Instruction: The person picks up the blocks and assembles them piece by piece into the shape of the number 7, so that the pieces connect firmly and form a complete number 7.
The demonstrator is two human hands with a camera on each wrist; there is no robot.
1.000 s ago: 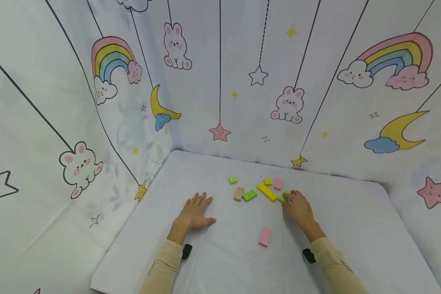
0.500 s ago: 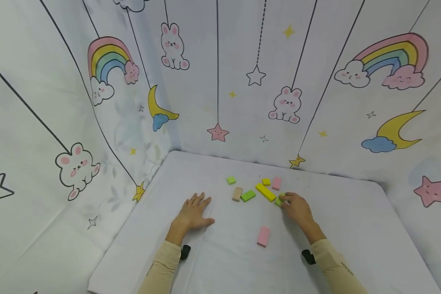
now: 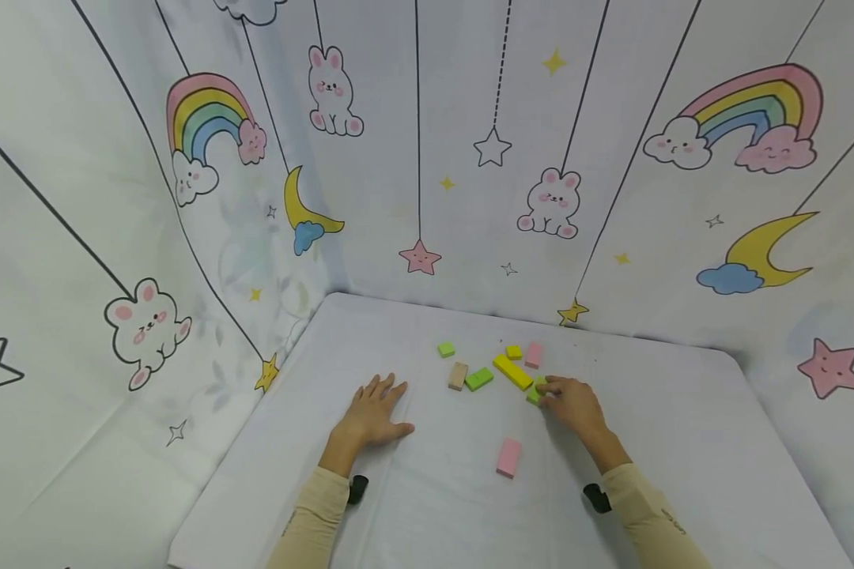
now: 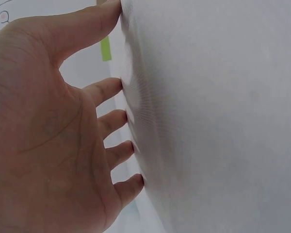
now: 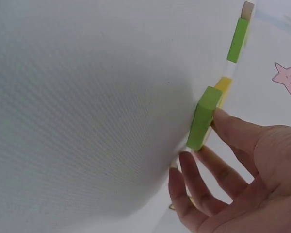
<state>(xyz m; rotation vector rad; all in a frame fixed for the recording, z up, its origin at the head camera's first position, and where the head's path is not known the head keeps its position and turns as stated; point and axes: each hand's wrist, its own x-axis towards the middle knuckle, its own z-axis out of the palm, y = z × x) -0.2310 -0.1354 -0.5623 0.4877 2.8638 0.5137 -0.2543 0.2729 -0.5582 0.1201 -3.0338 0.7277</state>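
My right hand point(image 3: 575, 405) pinches a green block point(image 5: 203, 119) between thumb and fingers, close to the tabletop. That block sits beside the near end of a long yellow block point(image 3: 512, 371); whether they touch I cannot tell. Palm down, my left hand point(image 3: 372, 412) rests on the white table with its fingers spread and fingertips pressing the cloth. It holds nothing. Nearest to it are a bare-wood block point(image 3: 458, 376) and another green block point(image 3: 479, 379). A pink block point(image 3: 508, 458) lies between the two forearms.
Behind the long yellow block are a small yellow block point(image 3: 514, 352) and a second pink block point(image 3: 534, 355). A small green block point(image 3: 446, 349) lies farther left. The white table point(image 3: 683, 427) ends at a printed curtain point(image 3: 462, 103) at the back and left.
The right hand has slid the green block slightly left and nearer, along the yellow block's near end. The left hand stays put. The head view has shifted a little.
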